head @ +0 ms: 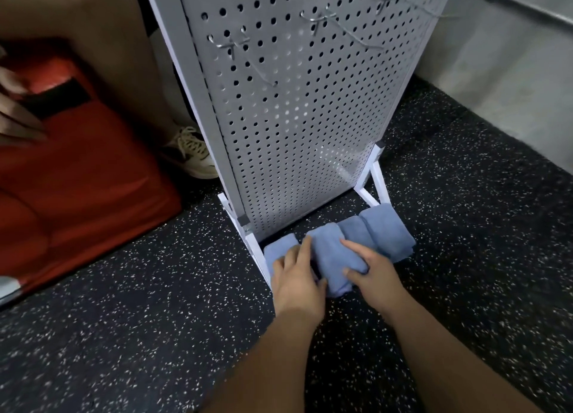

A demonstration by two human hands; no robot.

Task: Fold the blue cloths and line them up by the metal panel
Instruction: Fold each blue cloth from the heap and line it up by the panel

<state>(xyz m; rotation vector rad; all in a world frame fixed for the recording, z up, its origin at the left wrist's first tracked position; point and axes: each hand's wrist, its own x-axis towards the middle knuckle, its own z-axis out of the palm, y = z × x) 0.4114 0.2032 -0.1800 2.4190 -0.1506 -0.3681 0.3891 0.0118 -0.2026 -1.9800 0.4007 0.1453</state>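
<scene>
Four folded blue cloths [384,229] lie side by side on the floor [124,304] at 5 o'clock, right at the foot of the metal panel [294,118], which rises toward 12 o'clock. We are seating the second cloth [328,254] from the left. It sticks out nearer to us than its neighbours.

Our left hand [296,281] lies flat, its fingers [305,248] straight and close together. They rest on the leftmost cloth [276,250] and press against the second cloth's left side. Our right hand [376,273] grips that cloth from 3 o'clock, forefinger along the top and thumb on the near end.

To do this well, we judge it best to slide the cloth toward 12 o'clock with both hands moving together. That way the fold stays closed and the near edge comes level with the others. We should keep pressure low, as soft cloth bunches easily.

There is no box or bin here. The nearest thing to one is the panel's white feet [259,257], which bracket the row. A red cushion [77,180] at 9 o'clock has a dark slot, and we cannot tell what it holds. A shoe [192,155] stands beside it.
</scene>
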